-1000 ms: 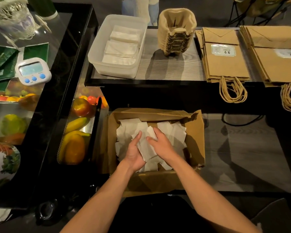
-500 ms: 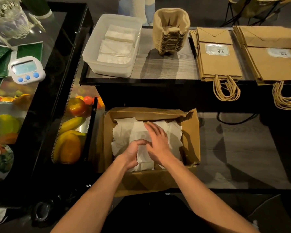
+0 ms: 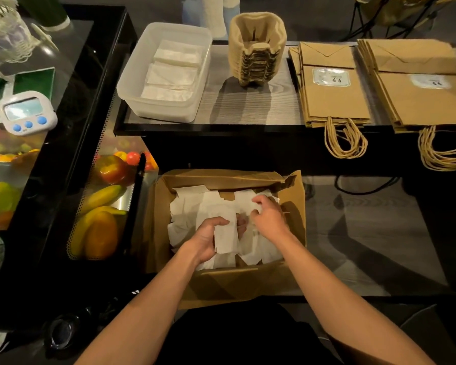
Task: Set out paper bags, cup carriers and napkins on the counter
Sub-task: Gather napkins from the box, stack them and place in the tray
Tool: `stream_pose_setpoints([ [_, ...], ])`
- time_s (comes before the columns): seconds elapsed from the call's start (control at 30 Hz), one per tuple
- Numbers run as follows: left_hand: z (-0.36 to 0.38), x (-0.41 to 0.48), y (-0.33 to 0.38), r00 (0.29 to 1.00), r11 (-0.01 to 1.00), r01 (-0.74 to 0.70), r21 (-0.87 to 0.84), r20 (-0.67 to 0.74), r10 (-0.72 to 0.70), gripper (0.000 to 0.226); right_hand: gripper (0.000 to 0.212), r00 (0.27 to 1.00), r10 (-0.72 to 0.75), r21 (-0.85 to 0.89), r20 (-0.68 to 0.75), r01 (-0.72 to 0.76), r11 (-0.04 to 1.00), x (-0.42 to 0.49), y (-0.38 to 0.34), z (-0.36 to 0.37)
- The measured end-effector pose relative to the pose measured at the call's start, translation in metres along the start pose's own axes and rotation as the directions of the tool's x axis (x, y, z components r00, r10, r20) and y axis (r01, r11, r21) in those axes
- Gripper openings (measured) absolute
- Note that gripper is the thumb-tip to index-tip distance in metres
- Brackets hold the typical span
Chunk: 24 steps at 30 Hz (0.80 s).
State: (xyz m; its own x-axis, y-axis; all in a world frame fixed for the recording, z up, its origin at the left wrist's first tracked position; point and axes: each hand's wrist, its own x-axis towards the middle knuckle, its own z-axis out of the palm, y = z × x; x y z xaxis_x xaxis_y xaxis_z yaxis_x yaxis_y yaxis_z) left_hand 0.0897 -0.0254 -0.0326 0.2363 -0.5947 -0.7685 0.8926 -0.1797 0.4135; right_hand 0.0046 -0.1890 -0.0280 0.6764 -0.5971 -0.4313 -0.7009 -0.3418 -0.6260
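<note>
Up on the counter [image 3: 248, 109], paper bags [image 3: 334, 101], cup carriers [image 3: 257, 51] and some napkins [image 3: 173, 75] lie set out; down in the box [image 3: 221, 283], the left hand [image 3: 208, 238] grips a napkin bundle [image 3: 225, 234]; the right hand [image 3: 269, 217] pinches more napkins.

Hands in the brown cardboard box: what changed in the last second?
The left hand, flat before, now grips a stack of white paper napkins; the right hand shifted right and pinches a loose napkin. The brown cardboard box stayed put.
</note>
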Motion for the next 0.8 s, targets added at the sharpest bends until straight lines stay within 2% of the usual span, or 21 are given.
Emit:
stream_pose_setpoints([
  [0.1,0.006,0.006,-0.001,0.999,0.999,0.007,0.049,-0.034,-0.006,0.034,0.046,0.992,0.091,-0.271,0.084,-0.066,0.960,0.015,0.014,-0.009],
  [0.27,0.019,0.024,-0.001,0.996,0.995,0.023,0.100,-0.085,-0.014,0.035,0.075,0.989,0.037,-0.353,0.141,0.016,0.936,0.036,0.038,-0.010],
  [0.3,0.020,0.025,0.000,0.997,0.994,0.028,0.109,-0.079,-0.020,0.036,0.074,0.985,0.048,-0.391,0.164,0.020,0.920,0.038,0.038,-0.009],
  [0.37,0.022,0.031,0.001,0.996,0.992,0.023,0.126,-0.083,-0.013,0.036,0.057,0.982,0.033,-0.462,0.187,0.058,0.885,0.042,0.035,-0.011],
  [0.43,0.023,0.037,0.001,0.996,0.993,0.013,0.118,-0.087,-0.002,0.033,0.040,0.986,-0.029,-0.485,0.163,0.106,0.868,0.046,0.033,-0.013],
  [0.47,0.024,0.038,0.002,0.996,0.994,0.008,0.107,-0.092,0.002,0.032,0.038,0.987,-0.067,-0.484,0.145,0.130,0.865,0.049,0.033,-0.015],
  [0.5,0.026,0.039,0.002,0.995,0.995,0.002,0.101,-0.098,0.008,0.031,0.042,0.985,-0.097,-0.471,0.145,0.155,0.868,0.051,0.035,-0.016],
  [0.57,0.029,0.041,0.002,0.993,0.995,-0.003,0.101,-0.116,0.015,0.031,0.057,0.952,-0.162,-0.468,0.261,0.271,0.841,0.058,0.041,-0.017],
  [0.67,0.031,0.047,0.000,0.989,0.994,0.013,0.112,-0.145,0.003,0.039,0.057,0.851,-0.182,-0.541,0.493,0.464,0.702,0.065,0.046,-0.018],
  [0.8,0.032,0.050,-0.001,0.985,0.998,0.019,0.052,-0.171,-0.010,0.037,0.052,0.845,-0.186,-0.636,0.502,0.506,0.583,0.066,0.044,-0.020],
])
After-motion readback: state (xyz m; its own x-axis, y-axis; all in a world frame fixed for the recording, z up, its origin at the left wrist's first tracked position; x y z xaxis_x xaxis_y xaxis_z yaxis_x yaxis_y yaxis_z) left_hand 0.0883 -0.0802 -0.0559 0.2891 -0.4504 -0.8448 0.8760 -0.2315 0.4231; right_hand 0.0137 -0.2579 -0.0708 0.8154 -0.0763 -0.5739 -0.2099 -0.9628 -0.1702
